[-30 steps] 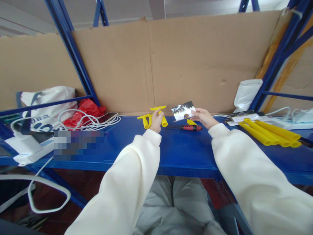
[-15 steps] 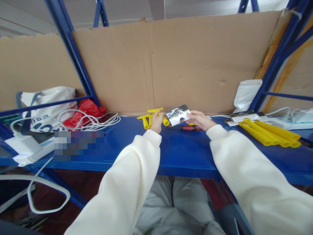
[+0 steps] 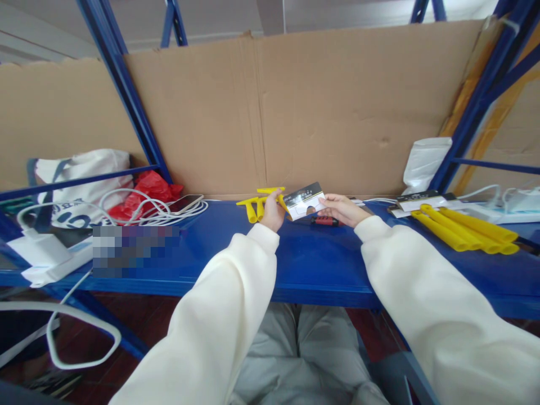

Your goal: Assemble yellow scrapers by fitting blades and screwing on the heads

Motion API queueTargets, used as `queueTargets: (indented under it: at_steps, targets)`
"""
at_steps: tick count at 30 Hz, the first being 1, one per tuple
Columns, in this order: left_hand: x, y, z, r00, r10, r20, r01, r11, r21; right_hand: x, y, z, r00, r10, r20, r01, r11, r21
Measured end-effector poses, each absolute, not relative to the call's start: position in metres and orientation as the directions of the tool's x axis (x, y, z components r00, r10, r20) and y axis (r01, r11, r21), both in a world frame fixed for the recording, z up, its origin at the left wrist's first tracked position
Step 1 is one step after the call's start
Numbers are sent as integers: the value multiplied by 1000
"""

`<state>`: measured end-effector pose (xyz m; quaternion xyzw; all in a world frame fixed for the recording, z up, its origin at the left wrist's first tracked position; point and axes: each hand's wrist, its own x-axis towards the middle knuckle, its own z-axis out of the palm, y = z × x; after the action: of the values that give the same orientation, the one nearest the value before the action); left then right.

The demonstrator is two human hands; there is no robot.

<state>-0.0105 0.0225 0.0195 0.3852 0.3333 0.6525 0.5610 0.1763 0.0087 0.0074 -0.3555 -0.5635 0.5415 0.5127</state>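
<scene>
My left hand (image 3: 274,212) is closed around a yellow T-shaped plastic tool (image 3: 271,190), whose cross-piece shows above the fingers. A folded black-and-white printed card (image 3: 304,201) with a rounded notch in its lower edge is pinched by my right hand (image 3: 341,209). The card's left side meets or overlaps the yellow tool; whether they touch I cannot tell. More yellow T-shaped tools (image 3: 251,211) with tube-like handles lie just left of my left hand. Below the card lies a red-and-black screwdriver (image 3: 325,221), partly hidden by the card and my right hand.
On the right of the blue shelf (image 3: 324,264) lie several yellow tools with cards on them (image 3: 468,228), beside a white pouch (image 3: 427,163). White cables (image 3: 169,209), a red plastic bag (image 3: 147,191), a tote bag (image 3: 84,185) and a power strip (image 3: 63,269) occupy the left. Cardboard (image 3: 320,107) stands behind.
The card has shifted slightly left and tilted, closer to my left hand, with my right hand moving along. The yellow tool in my left hand has turned a little and now sits partly behind the card.
</scene>
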Motion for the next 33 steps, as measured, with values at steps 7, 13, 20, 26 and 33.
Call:
queueTargets:
  at_steps: [7,13,20,26,33]
  targets:
    - [-15,14,25,28,996,79,-586,-48,809,173,8,6,-248,944,215,-173,175,-969]
    - [-20,14,27,53,994,93,-681,-32,731,167,5,6,-273,938,215,-200,163,-966]
    - [-23,13,28,38,996,83,-607,-43,794,164,4,4,-287,933,218,-182,170,-968]
    - [-25,19,23,72,992,101,-554,-45,831,163,5,3,-257,938,231,-201,181,-963]
    - [-25,23,21,106,987,117,-616,-27,787,161,3,3,-252,941,224,-199,176,-964]
